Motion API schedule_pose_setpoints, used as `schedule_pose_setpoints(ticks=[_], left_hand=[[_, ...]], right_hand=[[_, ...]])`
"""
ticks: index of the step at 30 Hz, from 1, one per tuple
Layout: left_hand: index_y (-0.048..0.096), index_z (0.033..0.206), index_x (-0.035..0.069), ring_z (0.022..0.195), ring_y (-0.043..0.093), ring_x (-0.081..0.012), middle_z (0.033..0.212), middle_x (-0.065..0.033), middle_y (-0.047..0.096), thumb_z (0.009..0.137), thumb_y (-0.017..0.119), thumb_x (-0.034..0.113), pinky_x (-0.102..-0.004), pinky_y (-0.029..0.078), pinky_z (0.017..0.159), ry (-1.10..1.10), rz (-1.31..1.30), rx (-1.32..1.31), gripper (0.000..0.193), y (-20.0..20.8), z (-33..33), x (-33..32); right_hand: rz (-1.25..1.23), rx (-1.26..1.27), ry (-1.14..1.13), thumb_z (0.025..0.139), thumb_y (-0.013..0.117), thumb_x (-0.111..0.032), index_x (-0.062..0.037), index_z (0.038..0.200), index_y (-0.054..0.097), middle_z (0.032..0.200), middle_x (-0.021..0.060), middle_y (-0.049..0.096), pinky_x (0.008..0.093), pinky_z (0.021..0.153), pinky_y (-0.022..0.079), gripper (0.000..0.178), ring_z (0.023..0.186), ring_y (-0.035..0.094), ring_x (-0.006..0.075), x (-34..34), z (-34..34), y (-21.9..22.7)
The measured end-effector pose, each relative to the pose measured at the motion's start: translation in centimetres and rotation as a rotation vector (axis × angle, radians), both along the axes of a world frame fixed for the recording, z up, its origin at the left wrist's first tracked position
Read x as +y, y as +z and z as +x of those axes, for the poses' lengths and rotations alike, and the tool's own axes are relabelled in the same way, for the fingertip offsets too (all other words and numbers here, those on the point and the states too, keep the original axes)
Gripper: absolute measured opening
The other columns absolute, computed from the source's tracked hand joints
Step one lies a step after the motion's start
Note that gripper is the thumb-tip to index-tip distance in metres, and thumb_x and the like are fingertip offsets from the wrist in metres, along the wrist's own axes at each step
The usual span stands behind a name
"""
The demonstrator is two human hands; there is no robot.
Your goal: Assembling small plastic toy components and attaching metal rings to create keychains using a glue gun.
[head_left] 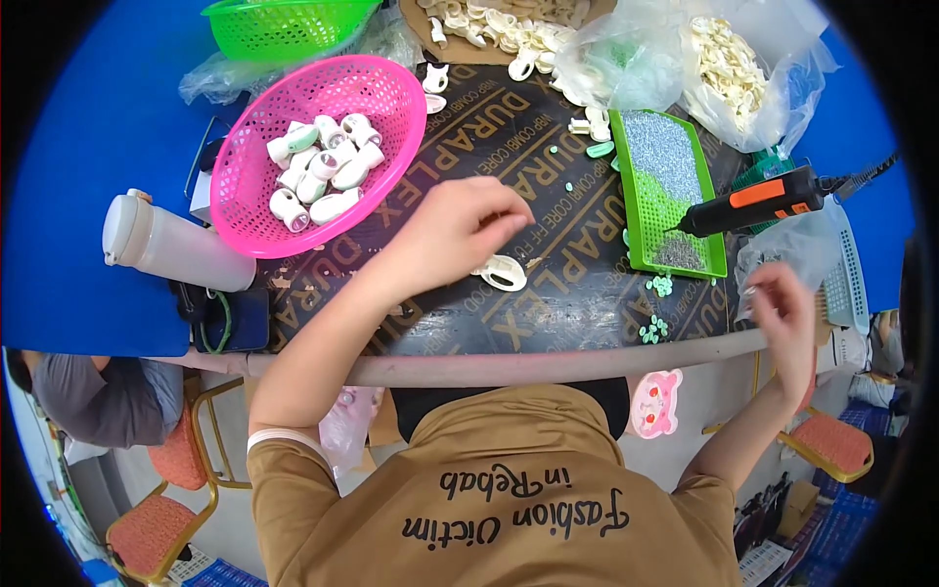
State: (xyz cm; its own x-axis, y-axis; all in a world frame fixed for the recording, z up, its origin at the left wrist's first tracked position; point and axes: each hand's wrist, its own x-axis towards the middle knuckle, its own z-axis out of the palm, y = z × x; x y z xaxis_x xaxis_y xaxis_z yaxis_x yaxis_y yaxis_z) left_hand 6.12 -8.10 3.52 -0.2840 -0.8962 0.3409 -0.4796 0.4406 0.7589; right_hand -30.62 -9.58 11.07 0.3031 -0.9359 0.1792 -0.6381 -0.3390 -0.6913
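Note:
My left hand [460,235] hovers over the dark printed board [577,303], fingers loosely bent and thumb a little apart, with nothing seen in it. Just below its fingers lies a white oval plastic part [504,274] with an opening. On the right, by the board's edge, my right hand [787,318] has thumb and fingertips pinched together. Something tiny and pale may be between them, too small to name. Close by are a clear plastic bag [797,245] and small green pieces [653,329]. A black and orange corded tool [753,201] rests with its tip over a green tray [635,230].
A pink basket [391,201] at the left holds several white and mint assembled parts. Beside it lies a white bottle [176,245]. Cream parts fill a tray [425,34] and a bag [782,117] at the back. A green basket [284,34] stands far left.

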Motion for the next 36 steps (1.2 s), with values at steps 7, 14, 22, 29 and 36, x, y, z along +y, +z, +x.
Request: schedule_pose_setpoints(ticks=[7,14,22,29,36], left_hand=[[0.06,0.093,0.001,0.069,0.059,-0.0119,0.08,-0.0055,0.056,0.079,0.068,0.013,-0.0252,0.046,0.059,-0.091,0.159,0.225,0.02,3.6,-3.5,3.6],[0.059,0.083,-0.002,0.063,0.054,-0.0082,0.071,-0.0051,0.056,0.081,0.064,0.008,-0.0226,0.043,0.055,0.019,0.09,0.156,0.011,4.6,-2.3,3.3],[0.067,0.087,0.002,0.068,0.058,-0.0102,0.074,-0.006,0.065,0.08,0.064,0.02,-0.026,0.047,0.063,0.578,0.006,-0.011,0.019,11.7,7.1,-2.9],[0.068,0.091,0.006,0.077,0.064,-0.0241,0.078,-0.0118,0.067,0.074,0.062,0.038,-0.0335,0.049,0.075,1.0,-0.222,-0.61,0.036,17.0,21.4,-11.5],[0.063,0.109,0.012,0.103,0.055,-0.0271,0.112,-0.0106,0.057,0.077,0.06,0.039,-0.0481,0.042,0.084,1.282,-0.244,-1.019,0.043,16.2,21.6,-12.5]], right_hand=[[-0.192,-0.181,0.373,0.075,0.058,0.007,-0.0002,0.087,0.06,0.076,0.0094,0.059,0.0263,0.056,0.047,0.014,0.063,0.058,0.0183,1.1,14.5,-0.7],[0.12,-0.519,0.402,0.076,0.058,0.007,0.0008,0.098,0.058,0.084,0.0076,0.058,0.0235,0.058,0.047,0.023,0.069,0.058,0.0137,0.7,16.9,-2.9],[0.057,-0.237,0.566,0.076,0.06,0.002,0.001,0.097,0.057,0.09,0.0095,0.057,0.0233,0.058,0.047,0.021,0.069,0.057,0.0145,-0.9,13.4,-4.1],[-0.027,-0.266,0.481,0.078,0.059,0.002,0.0015,0.092,0.059,0.083,0.0096,0.058,0.0245,0.057,0.046,0.014,0.067,0.057,0.0156,-1.6,12.4,-6.1],[-0.165,-0.258,0.424,0.079,0.058,0.003,0.0016,0.087,0.06,0.079,0.0106,0.059,0.0251,0.054,0.044,0.009,0.062,0.056,0.0184,-1.6,12.4,-6.7]])
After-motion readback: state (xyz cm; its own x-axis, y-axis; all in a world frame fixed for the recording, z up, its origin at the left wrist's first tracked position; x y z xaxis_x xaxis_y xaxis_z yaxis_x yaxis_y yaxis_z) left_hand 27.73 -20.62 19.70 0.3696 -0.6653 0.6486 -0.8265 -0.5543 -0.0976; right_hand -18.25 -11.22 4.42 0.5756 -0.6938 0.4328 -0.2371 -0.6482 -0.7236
